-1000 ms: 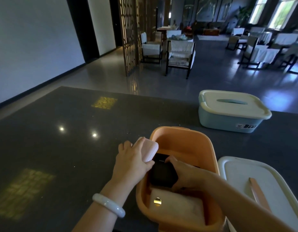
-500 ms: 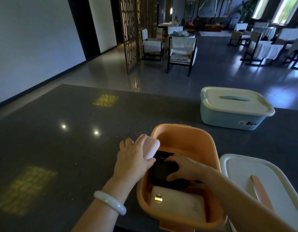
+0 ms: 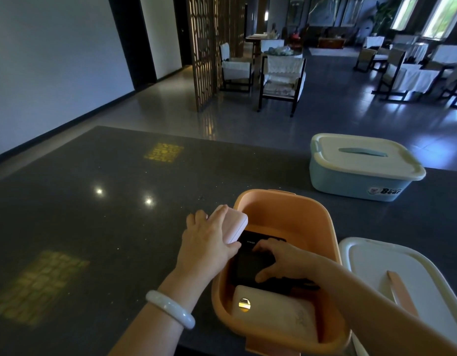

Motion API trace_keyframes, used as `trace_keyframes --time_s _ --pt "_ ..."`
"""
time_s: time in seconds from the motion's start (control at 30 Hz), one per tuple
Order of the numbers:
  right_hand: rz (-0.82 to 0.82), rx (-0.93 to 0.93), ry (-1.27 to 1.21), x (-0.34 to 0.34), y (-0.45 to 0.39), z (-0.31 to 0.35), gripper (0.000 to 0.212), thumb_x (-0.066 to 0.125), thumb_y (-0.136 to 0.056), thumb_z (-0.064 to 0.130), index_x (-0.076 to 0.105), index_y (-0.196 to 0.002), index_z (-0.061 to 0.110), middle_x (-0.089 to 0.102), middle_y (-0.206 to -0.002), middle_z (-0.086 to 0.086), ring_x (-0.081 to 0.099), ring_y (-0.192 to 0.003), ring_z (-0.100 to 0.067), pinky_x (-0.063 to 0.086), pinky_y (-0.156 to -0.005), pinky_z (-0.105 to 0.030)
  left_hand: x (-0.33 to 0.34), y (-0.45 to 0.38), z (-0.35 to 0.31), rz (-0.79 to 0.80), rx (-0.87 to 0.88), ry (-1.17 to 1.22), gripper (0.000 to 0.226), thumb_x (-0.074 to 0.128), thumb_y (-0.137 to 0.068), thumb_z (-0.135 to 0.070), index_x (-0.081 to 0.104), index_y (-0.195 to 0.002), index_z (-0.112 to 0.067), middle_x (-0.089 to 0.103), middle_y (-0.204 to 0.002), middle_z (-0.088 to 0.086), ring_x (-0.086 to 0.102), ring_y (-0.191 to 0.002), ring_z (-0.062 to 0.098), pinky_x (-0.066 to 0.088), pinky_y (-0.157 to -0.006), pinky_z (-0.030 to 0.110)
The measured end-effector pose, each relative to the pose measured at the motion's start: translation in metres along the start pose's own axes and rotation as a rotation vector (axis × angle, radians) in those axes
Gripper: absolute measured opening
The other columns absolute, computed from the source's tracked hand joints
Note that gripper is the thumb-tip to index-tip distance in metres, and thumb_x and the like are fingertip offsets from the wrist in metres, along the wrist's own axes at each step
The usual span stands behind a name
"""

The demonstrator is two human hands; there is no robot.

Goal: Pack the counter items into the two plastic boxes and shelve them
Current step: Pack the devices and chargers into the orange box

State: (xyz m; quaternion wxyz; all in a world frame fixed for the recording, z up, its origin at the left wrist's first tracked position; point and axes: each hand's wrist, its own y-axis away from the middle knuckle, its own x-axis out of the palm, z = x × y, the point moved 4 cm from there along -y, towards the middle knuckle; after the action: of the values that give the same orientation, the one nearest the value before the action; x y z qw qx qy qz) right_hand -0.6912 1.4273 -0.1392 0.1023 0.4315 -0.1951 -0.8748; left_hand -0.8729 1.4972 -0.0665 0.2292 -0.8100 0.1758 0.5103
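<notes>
— How far along are you?

— On the table (image 3: 68,214), your blue box (image 3: 361,186) sits lidded near the far right edge. The orange box (image 3: 294,217) at the near edge is open, its lid (image 3: 391,273) beside it.

— And your hands?

— Your left hand (image 3: 209,247) grips a pink case (image 3: 235,227) over the rim; your right hand (image 3: 286,263) fingers curl on a black device (image 3: 248,268) inside. Lidding and shelving remain.

The blue box (image 3: 355,187) reads "Bear" on its front wall sticker.

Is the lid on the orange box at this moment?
No, the orange box stands open with items inside, and its white lid lies on the counter beside it to the right.
</notes>
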Motion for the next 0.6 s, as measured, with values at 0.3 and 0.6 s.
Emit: trace_keyframes --time_s 0.3,0.6 --pt "-0.017 -0.008 0.019 0.0049 -0.0014 0.0028 0.066 0.073 -0.074 0.051 0.041 -0.13 0.04 0.042 -0.122 0.014 0.042 -0.113 -0.009 0.04 -0.092 -0.028 -0.0037 0.0016 -0.0023 -0.008 0.013 0.007 0.088 0.068 -0.079 -0.054 0.017 -0.148 -0.037 0.038 -0.132 0.0 0.034 -0.121 0.017 0.044 -0.093 0.032" --pt "-0.016 0.007 0.009 0.0011 0.0043 0.0062 0.059 0.068 -0.079 0.053 0.044 -0.13 0.039 0.043 -0.122 0.016 0.043 -0.113 -0.006 0.04 -0.096 -0.029 -0.007 0.0008 -0.0029 0.027 -0.015 0.032 0.088 0.069 -0.078 -0.054 0.02 -0.148 -0.037 0.038 -0.13 -0.001 0.033 -0.121 0.016 0.044 -0.093 0.032"
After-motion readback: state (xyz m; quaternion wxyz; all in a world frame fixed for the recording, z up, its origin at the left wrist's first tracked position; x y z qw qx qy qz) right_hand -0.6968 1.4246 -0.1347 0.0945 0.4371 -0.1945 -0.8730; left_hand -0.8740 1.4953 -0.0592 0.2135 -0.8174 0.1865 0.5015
